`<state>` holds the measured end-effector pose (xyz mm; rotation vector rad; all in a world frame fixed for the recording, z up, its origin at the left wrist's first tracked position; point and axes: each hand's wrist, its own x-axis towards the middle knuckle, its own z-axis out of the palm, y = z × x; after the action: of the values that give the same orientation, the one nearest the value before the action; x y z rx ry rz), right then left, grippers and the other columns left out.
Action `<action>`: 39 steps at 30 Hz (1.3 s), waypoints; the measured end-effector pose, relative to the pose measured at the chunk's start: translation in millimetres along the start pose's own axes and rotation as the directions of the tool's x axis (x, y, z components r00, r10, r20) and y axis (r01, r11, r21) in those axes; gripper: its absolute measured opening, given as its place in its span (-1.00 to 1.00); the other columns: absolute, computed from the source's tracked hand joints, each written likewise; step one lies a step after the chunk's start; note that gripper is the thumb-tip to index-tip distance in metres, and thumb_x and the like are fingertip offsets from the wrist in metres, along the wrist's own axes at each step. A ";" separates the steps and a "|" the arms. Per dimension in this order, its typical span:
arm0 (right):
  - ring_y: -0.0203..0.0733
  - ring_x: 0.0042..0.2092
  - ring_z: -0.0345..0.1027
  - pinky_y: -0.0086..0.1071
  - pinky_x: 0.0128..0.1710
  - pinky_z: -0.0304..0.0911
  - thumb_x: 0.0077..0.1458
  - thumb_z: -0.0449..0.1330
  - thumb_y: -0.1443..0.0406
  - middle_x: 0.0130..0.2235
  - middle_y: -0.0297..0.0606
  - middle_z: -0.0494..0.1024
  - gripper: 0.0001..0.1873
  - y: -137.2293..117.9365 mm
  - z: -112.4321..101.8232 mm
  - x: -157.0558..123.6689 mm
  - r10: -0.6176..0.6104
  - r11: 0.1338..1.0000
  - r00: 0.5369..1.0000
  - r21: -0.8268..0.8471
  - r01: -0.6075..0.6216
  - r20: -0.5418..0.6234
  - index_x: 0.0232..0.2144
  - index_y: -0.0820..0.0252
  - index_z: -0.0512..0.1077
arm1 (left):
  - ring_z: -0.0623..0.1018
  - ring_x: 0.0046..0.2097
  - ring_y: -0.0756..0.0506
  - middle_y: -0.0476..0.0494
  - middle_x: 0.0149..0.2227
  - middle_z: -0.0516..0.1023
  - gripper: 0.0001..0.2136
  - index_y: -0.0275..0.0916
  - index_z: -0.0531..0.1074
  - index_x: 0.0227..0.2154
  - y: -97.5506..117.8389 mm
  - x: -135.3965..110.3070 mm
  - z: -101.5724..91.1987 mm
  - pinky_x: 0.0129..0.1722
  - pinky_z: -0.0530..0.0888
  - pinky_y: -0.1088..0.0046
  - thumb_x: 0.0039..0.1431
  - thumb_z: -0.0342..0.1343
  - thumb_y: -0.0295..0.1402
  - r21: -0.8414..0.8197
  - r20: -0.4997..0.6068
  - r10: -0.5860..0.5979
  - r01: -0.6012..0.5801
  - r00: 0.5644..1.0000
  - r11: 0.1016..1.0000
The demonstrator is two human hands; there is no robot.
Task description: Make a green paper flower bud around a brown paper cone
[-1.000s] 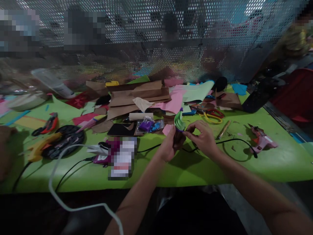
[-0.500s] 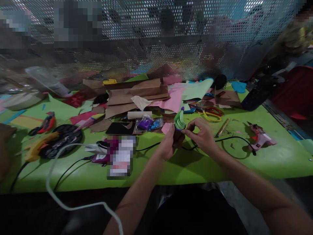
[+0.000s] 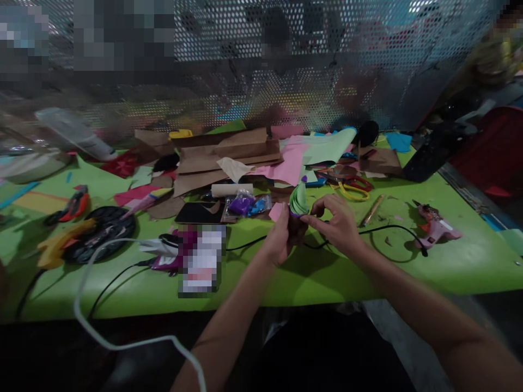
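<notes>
Between my hands is a small paper craft piece (image 3: 299,199), with light green curved layers, a purple tip on top and purple along its lower edge. My left hand (image 3: 280,239) is closed around its brown lower part, thumb up along the side. A pink paper piece (image 3: 276,211) shows beside that thumb. My right hand (image 3: 337,223) pinches at the purple lower edge from the right, thumb and index finger together. Whether a separate strip lies in that pinch is too small to tell. A black cable (image 3: 249,244) runs behind both hands.
Bagged purple and blue bits (image 3: 247,205) and a cardboard tube (image 3: 232,190) lie beyond my left hand. Yellow-handled scissors (image 3: 353,191), a pencil-like stick (image 3: 373,210) and a pink glue gun (image 3: 437,228) are right. A yellow glue gun (image 3: 65,242) and a phone (image 3: 203,258) are left.
The view has shifted very slightly. Both hands keep their hold on the paper piece, with barely any movement of the fingers.
</notes>
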<state>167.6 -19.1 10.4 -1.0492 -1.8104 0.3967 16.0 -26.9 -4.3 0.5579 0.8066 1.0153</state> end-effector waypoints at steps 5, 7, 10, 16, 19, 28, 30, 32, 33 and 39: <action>-0.16 -0.32 0.33 -0.25 -0.26 0.12 0.22 0.27 0.06 -0.42 -0.31 0.51 -0.66 -0.3 -0.8 -0.1 0.006 1.000 1.000 0.000 -0.006 0.004 -0.47 0.13 0.38 | 0.11 -0.67 0.12 0.13 -0.67 0.21 -0.46 -0.23 0.28 -0.48 0.2 1.0 -1.3 -0.70 0.02 0.62 0.16 0.05 0.23 -0.009 0.025 -0.010 0.010 1.000 1.000; -0.16 -0.31 0.33 -0.25 -0.25 0.12 0.21 0.28 0.06 -0.41 -0.31 0.51 -0.67 0.0 -1.7 -0.3 -0.005 1.000 1.000 0.005 0.005 0.009 -0.46 0.13 0.39 | 0.13 -0.67 0.12 0.11 -0.66 0.23 -0.45 -0.24 0.29 -0.47 0.5 1.6 -2.8 -0.70 0.03 0.63 0.17 0.02 0.24 -0.009 0.035 -0.017 0.017 0.999 1.000; -0.15 -0.30 0.34 -0.25 -0.25 0.12 0.18 0.30 0.05 -0.41 -0.31 0.51 -0.67 1.0 -2.2 -0.2 -0.019 1.000 1.000 0.007 0.019 0.011 -0.45 0.13 0.40 | 0.11 -0.69 0.12 0.11 -0.68 0.21 -0.43 -0.24 0.29 -0.48 1.2 2.0 -4.2 -0.71 0.01 0.64 0.20 -0.04 0.25 -0.002 0.062 -0.030 0.030 0.998 1.000; -0.15 -0.32 0.33 -0.25 -0.26 0.12 0.19 0.29 0.04 -0.44 -0.31 0.49 -0.66 1.3 -2.4 0.7 -0.002 1.000 1.000 -0.014 0.002 0.007 -0.47 0.12 0.40 | -0.01 -0.72 0.14 0.12 -0.74 0.11 -0.42 -0.24 0.27 -0.52 4.6 -0.3 -1.8 -0.73 -0.02 0.67 0.28 -0.16 0.22 0.030 0.118 -0.070 0.067 0.991 0.997; -0.15 -0.31 0.34 -0.25 -0.26 0.14 0.20 0.29 0.03 -0.42 -0.31 0.50 -0.65 1.5 -3.2 0.6 0.032 0.999 0.999 0.024 -0.032 0.017 -0.46 0.11 0.41 | -0.03 -0.74 0.15 0.11 -0.74 0.12 -0.40 -0.25 0.26 -0.54 6.6 -0.9 -1.9 -0.75 -0.04 0.66 0.30 -0.22 0.21 0.021 0.125 -0.093 0.091 0.988 0.996; -0.15 -0.30 0.35 -0.26 -0.26 0.13 0.15 0.32 0.00 -0.41 -0.31 0.50 -0.64 0.2 -2.4 0.7 0.034 0.998 0.999 0.056 -0.035 0.032 -0.46 0.11 0.42 | -0.02 -0.76 0.14 0.10 -0.75 0.12 -0.37 -0.25 0.26 -0.57 6.6 1.1 -4.0 -0.77 -0.03 0.66 0.32 -0.27 0.20 0.002 0.133 -0.135 0.136 0.982 0.991; -0.15 -0.30 0.34 -0.26 -0.26 0.11 0.18 0.30 0.01 -0.42 -0.32 0.50 -0.64 0.1 -1.3 1.0 0.028 0.999 0.999 0.033 -0.029 0.023 -0.46 0.11 0.42 | -0.03 -0.76 0.14 0.10 -0.75 0.13 -0.41 -0.24 0.26 -0.55 6.4 0.5 -2.1 -0.77 -0.05 0.66 0.35 -0.26 0.15 -0.002 0.108 -0.130 0.131 0.986 0.991; -0.16 -0.31 0.33 -0.26 -0.26 0.10 0.20 0.29 0.01 -0.43 -0.33 0.50 -0.64 0.3 -0.7 1.1 0.022 1.000 1.000 0.019 -0.022 0.018 -0.46 0.12 0.42 | -0.04 -0.76 0.13 0.11 -0.76 0.13 -0.43 -0.23 0.27 -0.53 6.7 -0.1 -0.3 -0.77 -0.07 0.67 0.37 -0.27 0.12 -0.004 0.088 -0.141 0.142 0.986 0.990; -0.16 -0.32 0.33 -0.25 -0.25 0.10 0.20 0.28 0.01 -0.43 -0.32 0.50 -0.64 0.3 -0.7 1.1 0.020 1.000 1.000 0.017 -0.021 0.021 -0.46 0.12 0.42 | -0.04 -0.77 0.13 0.11 -0.76 0.13 -0.43 -0.23 0.26 -0.54 6.9 -0.4 0.3 -0.78 -0.07 0.66 0.37 -0.27 0.12 -0.003 0.081 -0.150 0.151 0.985 0.989; -0.15 -0.30 0.35 -0.24 -0.24 0.14 0.20 0.27 -0.01 -0.40 -0.31 0.53 -0.64 -0.2 -2.9 1.0 0.021 0.998 0.999 0.061 -0.024 0.049 -0.44 0.11 0.43 | 0.00 -0.76 0.13 0.10 -0.77 0.11 -0.41 -0.24 0.24 -0.57 8.1 -0.9 0.9 -0.77 -0.02 0.67 0.33 -0.24 0.18 -0.027 0.073 -0.158 0.160 0.985 0.987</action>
<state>169.9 -18.9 12.5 -1.0257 -1.8185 0.4920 12.3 -24.2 2.5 0.4906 0.7580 0.8559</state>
